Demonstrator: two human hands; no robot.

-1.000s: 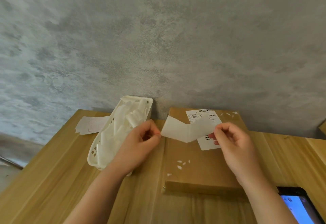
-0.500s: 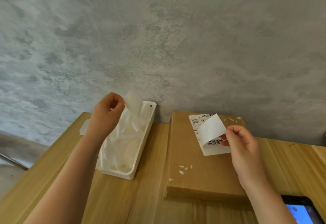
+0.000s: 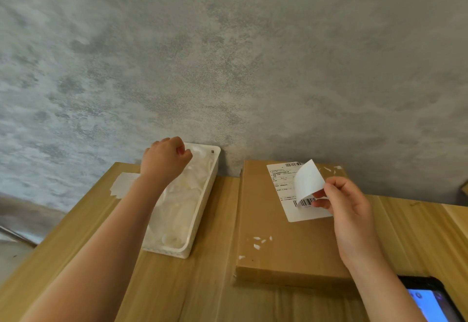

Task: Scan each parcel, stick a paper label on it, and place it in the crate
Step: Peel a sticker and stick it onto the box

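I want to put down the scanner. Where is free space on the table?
Bare wooden table runs between the white plastic tray and the flat brown cardboard parcel, and along the near edge. Right is crowded: the black tablet and right hand.

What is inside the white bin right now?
The white bin holds crumpled translucent backing strips. The left hand covers its far corner; the bottom is hidden.

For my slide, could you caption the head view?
Right hand holds label over parcel; left hand above bin.
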